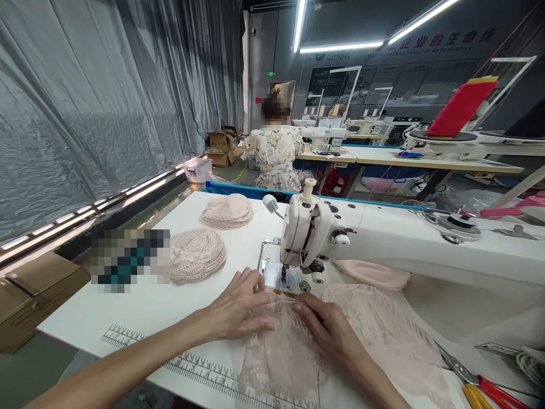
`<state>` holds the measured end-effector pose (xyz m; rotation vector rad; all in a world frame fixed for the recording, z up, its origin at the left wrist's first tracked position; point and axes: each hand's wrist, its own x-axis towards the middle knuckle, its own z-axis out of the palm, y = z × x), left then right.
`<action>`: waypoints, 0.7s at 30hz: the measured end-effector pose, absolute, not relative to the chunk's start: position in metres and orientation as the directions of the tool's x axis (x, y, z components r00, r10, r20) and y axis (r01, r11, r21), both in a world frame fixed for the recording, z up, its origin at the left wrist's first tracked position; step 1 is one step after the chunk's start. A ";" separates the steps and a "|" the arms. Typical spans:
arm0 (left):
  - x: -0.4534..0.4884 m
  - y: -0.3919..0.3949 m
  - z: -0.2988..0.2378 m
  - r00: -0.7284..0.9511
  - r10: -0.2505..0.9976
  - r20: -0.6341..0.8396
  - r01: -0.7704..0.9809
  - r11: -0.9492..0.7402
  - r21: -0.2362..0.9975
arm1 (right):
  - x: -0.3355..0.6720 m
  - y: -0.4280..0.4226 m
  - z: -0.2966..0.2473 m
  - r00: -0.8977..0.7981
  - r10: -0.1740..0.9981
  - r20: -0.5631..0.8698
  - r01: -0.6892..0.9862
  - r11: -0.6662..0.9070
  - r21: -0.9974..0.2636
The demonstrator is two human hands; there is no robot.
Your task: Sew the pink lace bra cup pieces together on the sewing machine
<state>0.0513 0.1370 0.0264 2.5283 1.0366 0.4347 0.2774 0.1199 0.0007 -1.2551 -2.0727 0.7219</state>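
A sheer pale-pink lace piece (pixel 285 355) lies on the white table in front of the sewing machine (pixel 302 230), its upper edge just short of the presser foot (pixel 284 274). My left hand (pixel 240 304) is closed on the lace's upper left edge, with the thumb below and the fingers curled above. Across from it, my right hand (pixel 330 324) pinches the upper right edge between thumb and fingers. The edge runs stretched between both hands. Beside my right forearm rests a stack of lace pieces (pixel 378 335), partly under the machine arm.
Left of the machine are a lace stack (pixel 198 255) and a smooth pink stack (pixel 227 210). Scissors (pixel 464 372) with red and yellow handles lie at right. Ruler markings (pixel 204 372) run along the table front. A person (pixel 275 150) sits ahead, facing away. Cardboard boxes (pixel 32 295) stand left.
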 end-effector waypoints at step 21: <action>0.076 0.143 0.027 0.502 0.861 -0.078 0.463 -0.192 0.865 | 0.273 0.118 0.002 -0.349 0.908 0.232 0.548 0.399 -0.735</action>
